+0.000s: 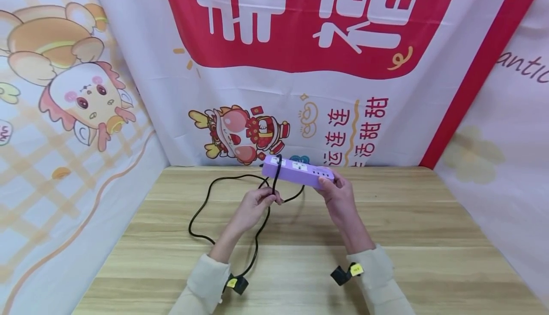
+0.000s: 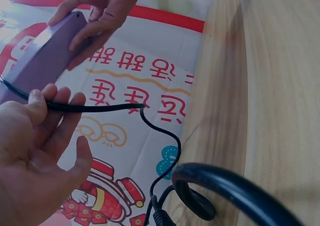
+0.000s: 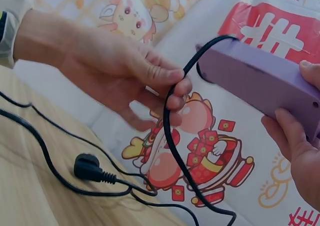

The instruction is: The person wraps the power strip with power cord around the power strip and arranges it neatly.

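A purple power strip (image 1: 296, 172) with white sockets hangs tilted above the far part of the table. My right hand (image 1: 340, 198) grips its right end, thumb on one face and fingers on another, as the right wrist view also shows. My left hand (image 1: 256, 206) pinches the black power cord (image 3: 172, 136) between thumb and fingertips, just by the strip's left end. One stretch of cord passes over the strip's socket face there. In the right wrist view the black plug (image 3: 89, 168) lies on the table, below the left hand.
Loose cord (image 1: 191, 219) loops across the wooden table (image 1: 407, 238) to the left and runs under the left forearm. A printed cloth wall (image 1: 377, 86) stands right behind the table, with cloth at both sides. Each wrist wears a small black camera (image 1: 341, 275).
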`<action>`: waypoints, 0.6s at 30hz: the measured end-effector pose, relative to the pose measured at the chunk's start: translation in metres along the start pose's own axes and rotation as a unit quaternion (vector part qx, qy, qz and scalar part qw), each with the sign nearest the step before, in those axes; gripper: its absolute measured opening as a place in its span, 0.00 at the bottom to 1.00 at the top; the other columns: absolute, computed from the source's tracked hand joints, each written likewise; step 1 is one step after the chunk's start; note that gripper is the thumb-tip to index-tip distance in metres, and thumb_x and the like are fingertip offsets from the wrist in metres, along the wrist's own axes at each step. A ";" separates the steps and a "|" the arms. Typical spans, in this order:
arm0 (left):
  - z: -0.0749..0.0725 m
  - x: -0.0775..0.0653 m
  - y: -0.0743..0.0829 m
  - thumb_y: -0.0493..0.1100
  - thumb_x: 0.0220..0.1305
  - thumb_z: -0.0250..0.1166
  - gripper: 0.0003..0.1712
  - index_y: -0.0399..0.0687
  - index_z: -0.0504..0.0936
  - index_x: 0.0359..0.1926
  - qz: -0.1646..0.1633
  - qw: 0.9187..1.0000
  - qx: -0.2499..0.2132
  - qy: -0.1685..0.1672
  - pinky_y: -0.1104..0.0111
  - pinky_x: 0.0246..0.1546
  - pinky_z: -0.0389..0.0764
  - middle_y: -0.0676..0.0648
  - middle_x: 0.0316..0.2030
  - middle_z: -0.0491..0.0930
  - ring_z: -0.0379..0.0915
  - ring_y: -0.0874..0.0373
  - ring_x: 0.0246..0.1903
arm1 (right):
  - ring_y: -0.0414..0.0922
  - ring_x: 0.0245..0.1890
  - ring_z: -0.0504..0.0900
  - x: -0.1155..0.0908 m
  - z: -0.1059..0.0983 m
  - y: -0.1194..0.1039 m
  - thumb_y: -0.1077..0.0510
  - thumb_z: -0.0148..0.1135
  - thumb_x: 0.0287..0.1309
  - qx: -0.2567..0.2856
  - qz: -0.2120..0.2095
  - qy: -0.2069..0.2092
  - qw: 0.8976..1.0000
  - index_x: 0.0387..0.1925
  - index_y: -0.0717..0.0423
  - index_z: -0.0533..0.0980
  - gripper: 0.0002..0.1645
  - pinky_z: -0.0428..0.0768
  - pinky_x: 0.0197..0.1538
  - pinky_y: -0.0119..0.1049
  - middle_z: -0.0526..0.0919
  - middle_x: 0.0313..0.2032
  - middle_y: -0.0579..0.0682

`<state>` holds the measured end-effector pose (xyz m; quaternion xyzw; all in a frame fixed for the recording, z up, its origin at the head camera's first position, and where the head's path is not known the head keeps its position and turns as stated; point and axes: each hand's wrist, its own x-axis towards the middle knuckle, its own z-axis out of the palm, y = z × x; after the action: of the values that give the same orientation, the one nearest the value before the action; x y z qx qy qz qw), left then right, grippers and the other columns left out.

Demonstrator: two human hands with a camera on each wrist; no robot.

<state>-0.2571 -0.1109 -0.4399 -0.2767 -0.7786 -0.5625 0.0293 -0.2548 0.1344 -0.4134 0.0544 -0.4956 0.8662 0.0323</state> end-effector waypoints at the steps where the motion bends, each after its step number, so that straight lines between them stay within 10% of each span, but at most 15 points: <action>1: -0.001 0.000 -0.001 0.39 0.75 0.54 0.13 0.41 0.85 0.37 0.001 1.000 0.004 -0.003 0.71 0.47 0.79 0.42 0.38 0.86 0.79 0.56 0.44 | 0.40 0.44 0.85 0.000 0.000 -0.001 0.70 0.58 0.61 0.002 0.000 -0.008 1.000 0.52 0.56 0.76 0.18 0.84 0.52 0.33 0.84 0.46 0.48; 18: -0.015 -0.002 -0.008 0.28 0.70 0.53 0.14 0.35 0.79 0.52 0.038 0.992 0.102 -0.057 0.56 0.48 0.83 0.39 0.40 0.85 0.81 0.52 0.41 | 0.38 0.46 0.83 0.000 -0.021 -0.006 0.74 0.55 0.58 -0.052 -0.009 -0.172 0.984 0.52 0.51 0.79 0.24 0.83 0.49 0.27 0.83 0.47 0.46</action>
<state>-0.2628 -0.1267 -0.4428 -0.3335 -0.8212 -0.4616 0.0344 -0.2552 0.1555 -0.4183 0.2052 -0.5372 0.8169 -0.0431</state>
